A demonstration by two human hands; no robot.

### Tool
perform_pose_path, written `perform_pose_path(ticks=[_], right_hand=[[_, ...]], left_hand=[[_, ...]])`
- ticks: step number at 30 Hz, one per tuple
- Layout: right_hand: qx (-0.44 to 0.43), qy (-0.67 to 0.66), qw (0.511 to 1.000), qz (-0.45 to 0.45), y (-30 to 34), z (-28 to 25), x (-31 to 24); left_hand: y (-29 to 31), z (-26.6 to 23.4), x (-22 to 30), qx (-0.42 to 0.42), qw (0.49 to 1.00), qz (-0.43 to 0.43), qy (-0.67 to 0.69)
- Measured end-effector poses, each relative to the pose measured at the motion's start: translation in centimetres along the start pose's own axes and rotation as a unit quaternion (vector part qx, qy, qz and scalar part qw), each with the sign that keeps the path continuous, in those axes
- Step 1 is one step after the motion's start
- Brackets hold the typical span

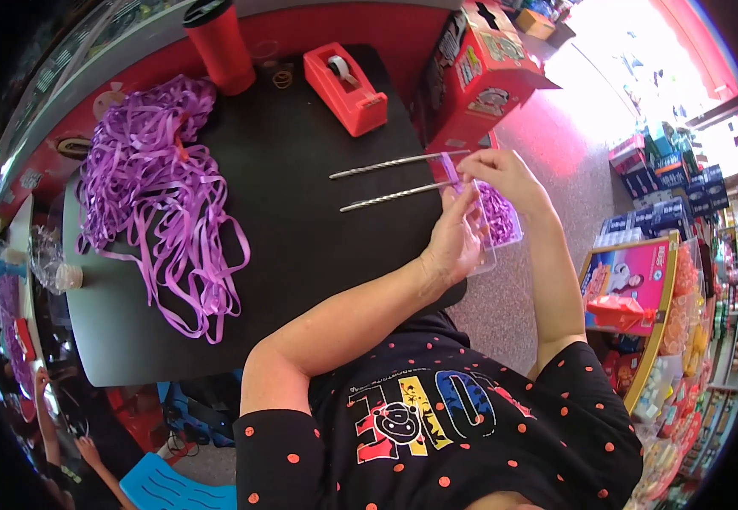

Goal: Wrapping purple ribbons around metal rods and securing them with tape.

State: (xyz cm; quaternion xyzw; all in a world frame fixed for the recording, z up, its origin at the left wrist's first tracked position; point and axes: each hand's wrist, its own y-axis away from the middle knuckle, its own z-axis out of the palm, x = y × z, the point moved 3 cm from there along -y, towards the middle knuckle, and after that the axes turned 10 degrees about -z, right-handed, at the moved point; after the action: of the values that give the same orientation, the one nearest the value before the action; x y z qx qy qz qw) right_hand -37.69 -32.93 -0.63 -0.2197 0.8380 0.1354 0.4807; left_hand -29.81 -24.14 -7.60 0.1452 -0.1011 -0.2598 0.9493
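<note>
While right hand (pixel 508 177) pinched purple ribbon (pixel 448 164) at metal rods (pixel 390 197), left hand (pixel 456 241) curled close, grip unclear; light, even tension seemed best.

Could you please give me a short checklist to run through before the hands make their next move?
1. Both hands at the purple strip: ok; left hand and right hand meet around the purple strip.
2. Firm grip on the strip: cannot tell; the fingers hide it.
3. Rods apart: ok; the upper rod and lower rod have a gap between them.
4. Ribbon pile untangled: not ok; the ribbon pile lies in jumbled loops on the table.
5. Tape dispenser away from the rods: ok; the tape dispenser sits beyond them.
6. Clear tub steady: cannot tell; the hands partly cover the clear tub.
</note>
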Motion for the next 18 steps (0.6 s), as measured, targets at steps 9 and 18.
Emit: perform_pose_path(ticks=[9,18], right_hand=[[0.009,0.006,0.999,0.047,6.1,-0.4,1.0],[0.062,-0.122,0.986,0.09,8.3,-0.4,3.0]], left_hand=[[-0.3,-0.3,0.2,-0.012,0.998,0.017,-0.067],[0.1,-0.3,0.0,0.017,0.995,0.019,-0.097]])
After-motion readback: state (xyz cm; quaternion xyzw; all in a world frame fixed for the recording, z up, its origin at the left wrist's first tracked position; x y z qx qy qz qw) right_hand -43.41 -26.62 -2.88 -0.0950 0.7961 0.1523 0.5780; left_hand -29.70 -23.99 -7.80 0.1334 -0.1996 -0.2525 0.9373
